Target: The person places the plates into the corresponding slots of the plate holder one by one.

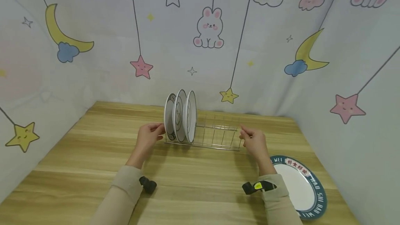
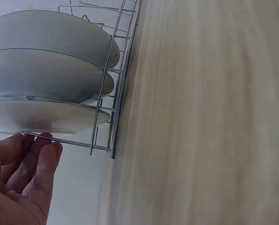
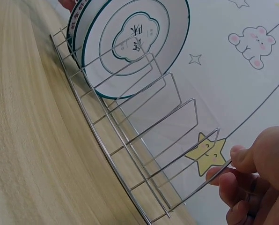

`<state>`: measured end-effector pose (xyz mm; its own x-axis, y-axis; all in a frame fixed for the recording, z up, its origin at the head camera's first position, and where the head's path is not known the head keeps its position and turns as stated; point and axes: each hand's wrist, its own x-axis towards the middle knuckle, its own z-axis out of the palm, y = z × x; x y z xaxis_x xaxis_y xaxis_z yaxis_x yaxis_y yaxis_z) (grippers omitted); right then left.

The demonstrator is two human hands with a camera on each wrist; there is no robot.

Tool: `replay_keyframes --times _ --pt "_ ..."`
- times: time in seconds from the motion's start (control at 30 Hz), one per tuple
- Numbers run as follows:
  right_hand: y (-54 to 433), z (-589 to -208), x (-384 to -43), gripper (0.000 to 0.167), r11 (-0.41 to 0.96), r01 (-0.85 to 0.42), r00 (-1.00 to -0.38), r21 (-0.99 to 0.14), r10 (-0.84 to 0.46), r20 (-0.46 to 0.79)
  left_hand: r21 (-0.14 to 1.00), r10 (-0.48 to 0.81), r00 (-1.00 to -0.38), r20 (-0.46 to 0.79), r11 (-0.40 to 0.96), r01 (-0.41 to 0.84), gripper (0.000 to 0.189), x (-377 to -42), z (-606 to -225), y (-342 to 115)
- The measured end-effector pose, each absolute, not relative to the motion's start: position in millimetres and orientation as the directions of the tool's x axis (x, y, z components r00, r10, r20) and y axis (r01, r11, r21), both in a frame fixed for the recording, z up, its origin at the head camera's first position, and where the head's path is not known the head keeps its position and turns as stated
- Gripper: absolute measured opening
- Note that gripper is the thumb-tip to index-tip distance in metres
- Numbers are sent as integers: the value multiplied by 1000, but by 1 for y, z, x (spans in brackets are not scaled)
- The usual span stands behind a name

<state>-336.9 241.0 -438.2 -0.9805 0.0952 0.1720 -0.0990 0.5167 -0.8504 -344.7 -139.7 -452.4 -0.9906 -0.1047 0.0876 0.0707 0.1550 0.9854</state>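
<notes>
A metal wire dish rack [image 1: 218, 146] stands on the wooden table, with three white plates [image 1: 191, 117] upright in its left part. At the rack's left end, my left hand [image 1: 149, 136] grips the end wire, its fingers [image 2: 45, 161] curled close beside the outermost plate [image 2: 46, 115]. My right hand [image 1: 254, 141] pinches the wire at the opposite end between thumb and fingers [image 3: 228, 180]. In the right wrist view the nearest plate [image 3: 172, 42] shows a dark green rim and a printed emblem. The rack's right slots hold no plates.
A large oval plate [image 1: 301, 186] with a teal lettered rim lies flat at the right, partly under my right forearm. Behind the rack hangs a white cloth backdrop [image 1: 175, 44] printed with stars and rabbits; it also flanks the wooden table [image 1: 193, 190] on both sides.
</notes>
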Motion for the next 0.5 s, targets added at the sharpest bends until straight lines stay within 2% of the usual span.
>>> replay_keyframes --times 0.5 --pt "240 -436 -333 34 536 -81 -985 -841 88 151 978 -82 -994 74 201 57 28 -342 -450 -141"
